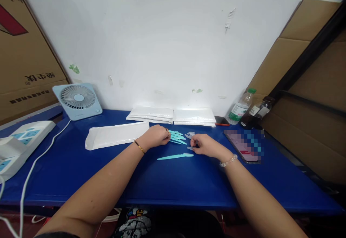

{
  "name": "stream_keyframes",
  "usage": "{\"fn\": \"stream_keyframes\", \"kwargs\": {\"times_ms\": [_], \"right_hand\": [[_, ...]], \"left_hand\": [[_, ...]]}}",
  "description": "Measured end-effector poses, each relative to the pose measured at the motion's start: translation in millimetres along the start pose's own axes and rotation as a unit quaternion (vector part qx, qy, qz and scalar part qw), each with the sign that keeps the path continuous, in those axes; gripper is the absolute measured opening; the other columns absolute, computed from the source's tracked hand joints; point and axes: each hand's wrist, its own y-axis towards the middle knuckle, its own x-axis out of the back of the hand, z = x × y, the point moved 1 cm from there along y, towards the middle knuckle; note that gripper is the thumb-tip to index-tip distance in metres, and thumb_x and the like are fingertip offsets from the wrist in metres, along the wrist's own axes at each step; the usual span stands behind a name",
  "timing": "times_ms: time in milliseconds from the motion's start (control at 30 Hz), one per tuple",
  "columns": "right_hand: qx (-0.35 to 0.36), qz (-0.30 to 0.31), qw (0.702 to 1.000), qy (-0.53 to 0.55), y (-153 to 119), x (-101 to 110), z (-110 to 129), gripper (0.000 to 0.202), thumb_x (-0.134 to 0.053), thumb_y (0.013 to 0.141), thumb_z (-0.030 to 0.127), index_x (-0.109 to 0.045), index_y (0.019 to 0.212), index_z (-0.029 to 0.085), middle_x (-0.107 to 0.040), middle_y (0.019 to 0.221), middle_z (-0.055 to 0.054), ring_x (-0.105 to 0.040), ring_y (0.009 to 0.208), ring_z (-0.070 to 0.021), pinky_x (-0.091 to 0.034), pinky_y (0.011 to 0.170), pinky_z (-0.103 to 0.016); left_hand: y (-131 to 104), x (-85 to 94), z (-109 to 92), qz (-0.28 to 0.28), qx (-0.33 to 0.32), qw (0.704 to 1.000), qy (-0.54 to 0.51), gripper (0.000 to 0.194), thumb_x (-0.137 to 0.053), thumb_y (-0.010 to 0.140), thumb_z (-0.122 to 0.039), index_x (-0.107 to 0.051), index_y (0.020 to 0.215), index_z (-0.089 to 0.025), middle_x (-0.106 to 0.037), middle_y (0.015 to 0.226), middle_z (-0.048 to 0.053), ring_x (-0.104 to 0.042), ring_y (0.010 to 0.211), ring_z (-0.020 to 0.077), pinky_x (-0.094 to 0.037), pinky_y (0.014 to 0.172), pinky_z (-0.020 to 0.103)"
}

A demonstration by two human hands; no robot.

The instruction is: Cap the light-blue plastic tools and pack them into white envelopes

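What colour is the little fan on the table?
The fan is pale blue; the forward-looking head view shows it best.

A light-blue fan point(79, 99) leans near the wall point(162, 43), beside a white power strip point(27, 140). Two bottles, one green-capped point(239, 108), the other dark point(255, 113), stand tilted in view near a phone point(243, 146), its screen apparently pinkish.
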Motion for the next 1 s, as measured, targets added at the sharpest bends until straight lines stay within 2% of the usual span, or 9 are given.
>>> {"fn": "stream_keyframes", "kwargs": {"times_ms": [133,267,533,733,867,933,1000], "right_hand": [[0.0,0.01,0.999,0.033,-0.2,-0.9,1.8,0.01,-0.059,0.069,0.011,-0.059,0.076,0.018,-0.061,0.069,0.001,-0.054,0.061,-0.0115,-0.039,0.055,-0.021],[0.006,0.019,0.998,0.054,2.2,-4.9,2.8,0.007,-0.059,0.073,0.013,-0.061,0.078,0.018,-0.064,0.072,0.0,-0.059,0.065,-0.0132,-0.043,0.058,-0.022],[0.025,-0.002,0.999,0.035,4.9,-7.8,8.3,0.003,-0.061,0.076,0.02,-0.064,0.076,0.019,-0.065,0.07,0.0,-0.059,0.064,-0.0134,-0.043,0.057,-0.022],[0.043,0.0,0.998,0.038,5.6,-12.2,14.6,0.004,-0.062,0.077,0.021,-0.064,0.075,0.02,-0.065,0.068,0.0,-0.059,0.062,-0.0128,-0.042,0.056,-0.022],[0.046,0.014,0.998,0.051,3.6,-8.2,15.8,0.007,-0.061,0.077,0.024,-0.066,0.077,0.019,-0.065,0.068,0.0,-0.06,0.063,-0.0134,-0.043,0.057,-0.022],[0.03,-0.016,0.998,0.048,1.0,1.6,9.7,0.009,-0.059,0.078,0.024,-0.067,0.079,0.019,-0.066,0.071,-0.001,-0.06,0.064,-0.0137,-0.043,0.059,-0.023],[-0.002,-0.072,0.997,0.02,-2.0,13.9,-0.6,0.011,-0.056,0.078,0.022,-0.067,0.079,0.018,-0.067,0.072,-0.002,-0.059,0.064,-0.014,-0.042,0.058,-0.023]], "left_hand": [[-2.1,-0.2,-6.5,0.016,-0.028,0.998,-0.046,0.013,-0.051,0.072,-0.016,-0.06,0.064,-0.02,-0.06,0.061,-0.001,-0.051,0.056,0.0128,-0.03,0.055,0.026],[-3.4,-0.4,-9.0,0.033,-0.011,0.997,-0.071,0.013,-0.05,0.072,-0.016,-0.058,0.063,-0.02,-0.059,0.062,-0.001,-0.05,0.055,0.0122,-0.032,0.056,0.026],[-2.1,1.1,-10.5,0.043,0.002,0.995,-0.095,0.014,-0.05,0.073,-0.016,-0.061,0.066,-0.02,-0.061,0.065,0.0,-0.053,0.059,0.0131,-0.034,0.057,0.025],[-1.0,0.6,-17.3,0.045,-0.018,0.992,-0.117,0.015,-0.051,0.077,-0.018,-0.063,0.069,-0.02,-0.064,0.069,0.0,-0.055,0.061,0.0128,-0.034,0.057,0.023],[0.1,-0.3,-20.8,0.057,-0.018,0.988,-0.145,0.016,-0.051,0.082,-0.023,-0.067,0.078,-0.021,-0.068,0.077,0.0,-0.057,0.068,0.0129,-0.035,0.059,0.022],[0.3,-0.8,-18.2,0.05,0.01,0.99,-0.13,0.018,-0.052,0.085,-0.03,-0.068,0.085,-0.022,-0.068,0.082,0.001,-0.059,0.072,0.0145,-0.036,0.059,0.023],[0.2,-1.9,-13.1,0.033,0.04,0.994,-0.096,0.021,-0.052,0.086,-0.034,-0.068,0.092,-0.022,-0.067,0.088,0.003,-0.06,0.076,0.0162,-0.038,0.06,0.024]]}}
